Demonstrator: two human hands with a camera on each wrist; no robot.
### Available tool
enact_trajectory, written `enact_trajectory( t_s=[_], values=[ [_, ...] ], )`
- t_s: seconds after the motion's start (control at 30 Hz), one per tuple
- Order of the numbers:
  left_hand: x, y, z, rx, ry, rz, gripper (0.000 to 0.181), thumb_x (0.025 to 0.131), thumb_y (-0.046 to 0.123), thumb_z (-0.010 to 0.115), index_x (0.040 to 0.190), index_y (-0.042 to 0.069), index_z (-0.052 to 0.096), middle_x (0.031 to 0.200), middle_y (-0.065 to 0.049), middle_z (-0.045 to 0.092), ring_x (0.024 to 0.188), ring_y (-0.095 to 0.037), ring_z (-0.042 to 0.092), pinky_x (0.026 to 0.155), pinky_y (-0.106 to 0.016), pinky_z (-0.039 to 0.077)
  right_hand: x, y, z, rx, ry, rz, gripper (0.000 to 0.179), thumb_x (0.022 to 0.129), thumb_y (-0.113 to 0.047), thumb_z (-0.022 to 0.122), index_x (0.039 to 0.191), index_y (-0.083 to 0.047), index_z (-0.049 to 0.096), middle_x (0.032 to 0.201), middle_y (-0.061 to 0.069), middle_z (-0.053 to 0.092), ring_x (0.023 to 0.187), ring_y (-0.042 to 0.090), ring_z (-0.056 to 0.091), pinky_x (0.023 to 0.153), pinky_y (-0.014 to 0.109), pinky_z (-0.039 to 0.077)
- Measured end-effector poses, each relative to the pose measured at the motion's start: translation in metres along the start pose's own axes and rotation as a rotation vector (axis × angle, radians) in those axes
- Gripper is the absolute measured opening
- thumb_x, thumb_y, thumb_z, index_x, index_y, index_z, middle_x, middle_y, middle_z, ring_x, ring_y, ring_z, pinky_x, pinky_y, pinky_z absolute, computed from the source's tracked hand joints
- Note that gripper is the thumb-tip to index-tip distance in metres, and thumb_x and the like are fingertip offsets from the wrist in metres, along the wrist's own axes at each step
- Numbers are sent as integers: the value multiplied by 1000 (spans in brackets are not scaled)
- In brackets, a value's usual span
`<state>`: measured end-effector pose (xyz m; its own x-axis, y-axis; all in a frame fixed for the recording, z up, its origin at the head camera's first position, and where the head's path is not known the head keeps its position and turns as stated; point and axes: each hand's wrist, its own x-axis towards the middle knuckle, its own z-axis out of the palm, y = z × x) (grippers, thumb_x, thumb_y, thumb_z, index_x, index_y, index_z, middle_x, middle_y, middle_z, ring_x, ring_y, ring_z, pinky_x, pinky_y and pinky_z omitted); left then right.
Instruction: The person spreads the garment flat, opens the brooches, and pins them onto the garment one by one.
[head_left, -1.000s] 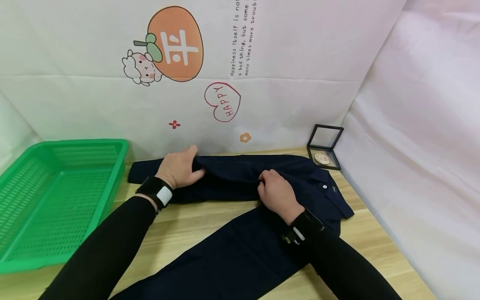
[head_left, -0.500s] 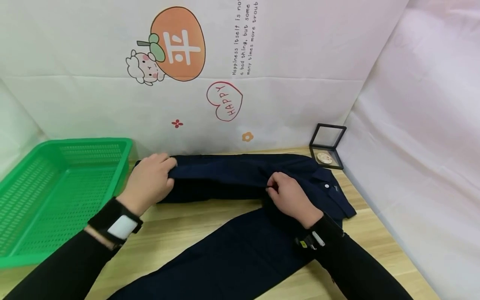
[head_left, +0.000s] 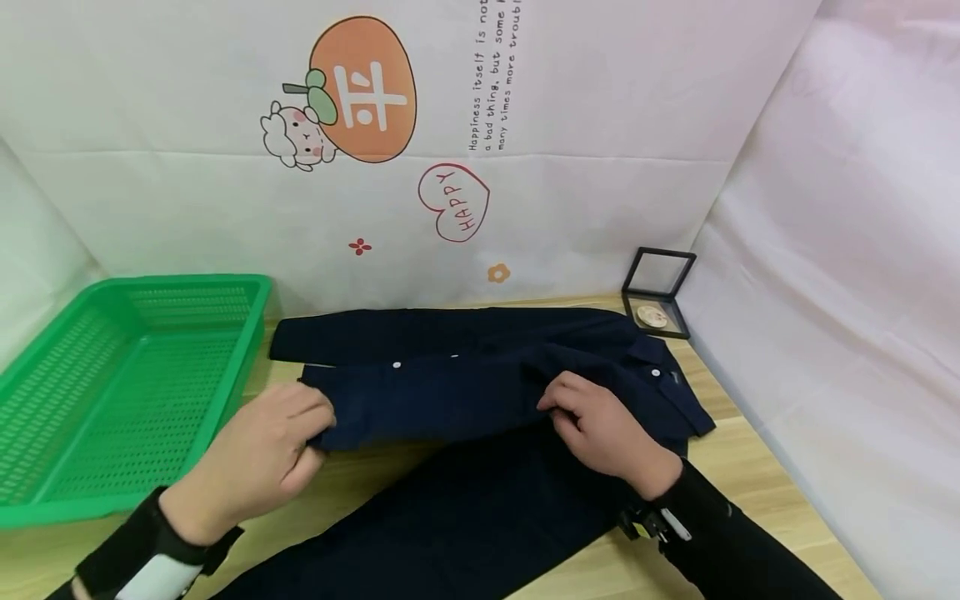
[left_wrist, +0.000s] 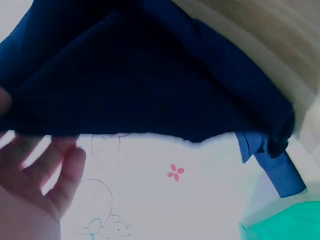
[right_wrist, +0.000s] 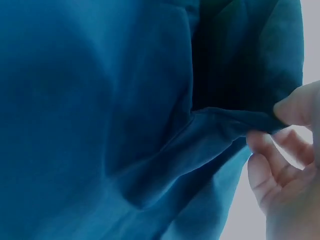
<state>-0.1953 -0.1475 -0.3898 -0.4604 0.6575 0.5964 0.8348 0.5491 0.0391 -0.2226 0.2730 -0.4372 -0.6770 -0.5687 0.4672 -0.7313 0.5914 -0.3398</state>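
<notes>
A navy button-up shirt (head_left: 465,392) lies across the wooden table, its collar at the right and one long sleeve (head_left: 337,333) stretched along the back. White buttons show on its front. My left hand (head_left: 262,454) pinches the hem corner at the left, and my right hand (head_left: 600,425) pinches the same panel's near edge further right. Between the hands the panel is lifted and drawn toward me, over the lower part of the shirt. Cloth fills much of the left wrist view, with the left hand (left_wrist: 40,170) at its edge. Thumb and fingertips of the right hand (right_wrist: 295,160) grip a fold.
A green plastic basket (head_left: 258,333) stands at the left. At the back right, a small black-framed display case (head_left: 660,293) stands unfolded beside the collar, with a round pale piece (head_left: 652,317) in it. White printed cloth (head_left: 562,217) rises behind the table.
My left hand has moved left along the shirt, then toward me with the hem corner. The right hand has shifted slightly right and nearer. The front panel has come forward, uncovering the back sleeve and buttons.
</notes>
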Motion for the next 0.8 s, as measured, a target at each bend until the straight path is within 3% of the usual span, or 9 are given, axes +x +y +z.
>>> enact_trajectory(
  t_s=[0.1,0.23,0.4,0.5,0.63,0.73,0.8],
  values=[
    [-12,9,-1,-61,-68,60,21,75,4,47,83,16,62,96,5,57,87,-15,52,78,-34,39,-9,-4,0,-9,-20,-36,21,92,0,63,101,-18,69,110,-7,59,95,7,58,77,30,51],
    [-28,22,1,-88,-133,133,19,71,7,56,83,20,61,103,4,59,92,-16,54,83,-33,37,-20,-6,0,-37,-64,-111,23,87,-2,71,101,-20,67,105,-10,58,91,6,57,75,31,51],
    [-46,36,11,-92,-121,236,21,62,11,64,78,22,59,104,4,61,93,-14,56,82,-31,41,-33,-6,-3,-15,-125,-223,30,80,2,73,93,-25,66,97,-15,58,83,4,53,73,27,46],
    [-55,43,20,-108,-114,300,13,77,18,69,79,22,57,105,3,60,94,-14,56,81,-30,42,-39,-5,-4,29,-167,-266,33,79,2,73,92,-27,66,94,-16,59,81,3,52,73,25,44],
    [-67,51,31,-127,-128,337,17,100,27,57,84,20,57,108,1,60,98,-14,57,82,-29,43,-46,-4,-2,68,-250,-277,28,83,-3,74,93,-28,66,92,-16,62,82,2,52,74,25,43],
    [-77,56,38,-147,-188,342,14,103,23,54,90,22,58,112,0,60,101,-15,58,82,-29,46,-50,-4,0,78,-318,-252,28,82,-4,77,93,-28,67,91,-19,62,83,0,52,75,25,42],
    [-91,55,50,-154,-245,330,7,103,28,56,101,22,60,119,0,59,107,-16,58,85,-31,46,-54,-4,2,78,-355,-230,29,81,-4,78,92,-29,68,90,-21,61,82,-2,52,76,25,42]
  ],
)
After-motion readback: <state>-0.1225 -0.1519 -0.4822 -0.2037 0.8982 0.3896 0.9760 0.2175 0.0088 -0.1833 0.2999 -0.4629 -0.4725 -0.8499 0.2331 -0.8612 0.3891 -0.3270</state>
